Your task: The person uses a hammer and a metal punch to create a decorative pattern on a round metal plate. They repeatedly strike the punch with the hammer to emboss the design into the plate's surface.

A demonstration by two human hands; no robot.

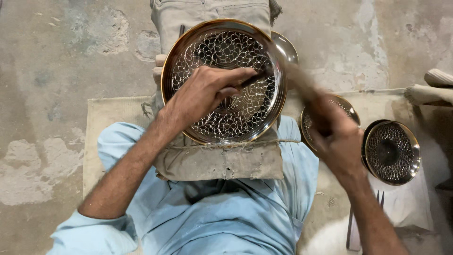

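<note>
A large round metal plate (198, 45) with a fine leaf pattern leans on a cloth-wrapped cushion (222, 160) tied with string, on my lap. My left hand (203, 92) rests on the plate and pinches a thin dark chisel (252, 79) with its tip on the pattern. To the right of the plate, my right hand (337, 137) grips a hammer handle (299, 80), blurred by motion, angled up toward the chisel.
Two smaller patterned metal dishes lie to the right, one (351, 109) partly behind my right hand, the other (391, 151) near a white cloth (406, 203). Thin metal tools (353, 233) lie beside my right forearm. A woven mat (108, 118) covers the concrete floor (61, 56).
</note>
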